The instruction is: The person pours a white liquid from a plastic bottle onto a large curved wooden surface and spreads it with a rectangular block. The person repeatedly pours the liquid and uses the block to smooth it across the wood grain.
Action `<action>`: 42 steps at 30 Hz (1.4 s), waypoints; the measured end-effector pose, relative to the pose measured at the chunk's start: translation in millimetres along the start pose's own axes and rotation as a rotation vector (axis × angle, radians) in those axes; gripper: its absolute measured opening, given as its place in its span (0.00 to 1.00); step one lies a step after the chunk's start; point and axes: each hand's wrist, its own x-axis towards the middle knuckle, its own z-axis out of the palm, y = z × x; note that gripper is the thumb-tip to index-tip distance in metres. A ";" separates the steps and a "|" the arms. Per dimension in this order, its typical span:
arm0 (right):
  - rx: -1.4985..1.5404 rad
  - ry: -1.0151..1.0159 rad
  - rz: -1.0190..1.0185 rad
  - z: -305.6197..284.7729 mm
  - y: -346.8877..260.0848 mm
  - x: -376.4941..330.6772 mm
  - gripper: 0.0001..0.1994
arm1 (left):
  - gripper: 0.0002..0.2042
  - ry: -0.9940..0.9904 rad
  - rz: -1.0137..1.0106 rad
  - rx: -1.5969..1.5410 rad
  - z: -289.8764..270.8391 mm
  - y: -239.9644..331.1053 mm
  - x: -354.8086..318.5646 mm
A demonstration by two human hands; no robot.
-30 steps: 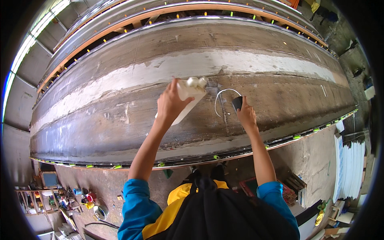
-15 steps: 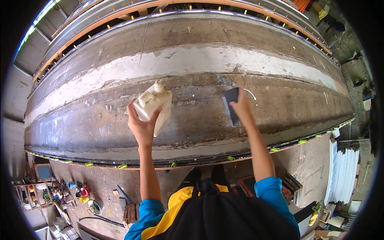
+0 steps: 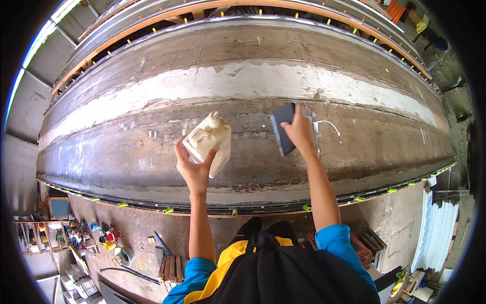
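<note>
My left hand (image 3: 195, 169) grips a cream plastic jug (image 3: 215, 139) with a capped neck, thumb on one side and fingers on the other. The jug is tilted above the long, stained brown surface (image 3: 253, 172). To its right, my right hand (image 3: 299, 134) is closed on the edge of a dark grey, flat rectangular pad (image 3: 283, 129) with a paler left edge. Whether the pad touches the surface I cannot tell. Beside this hand, a thin white curved line (image 3: 331, 124) ends in a small blob.
A whitish band (image 3: 243, 81) runs along the surface. Green clips (image 3: 235, 212) line its near edge, yellow ones the far edge. Tins and tools (image 3: 109, 238) stand on the floor at lower left. Long white panels (image 3: 440, 233) are stacked at right.
My right hand has carried the dark pad leftward over the surface, away from the white curved line. The jug stays in my left hand at about the same spot; the whole view has shifted slightly.
</note>
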 end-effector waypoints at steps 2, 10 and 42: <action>-0.052 0.011 -0.158 29.8 4.7 10.7 0.30 | 0.33 0.012 0.013 0.025 -0.2 0.6 2.0; -0.068 0.107 0.165 -12.4 83.6 24.2 0.38 | 0.31 0.062 0.028 0.033 -7.6 0.0 7.1; -0.128 0.183 -0.091 -23.3 93.4 100.3 0.29 | 0.32 -0.019 0.040 -0.057 44.6 2.4 39.5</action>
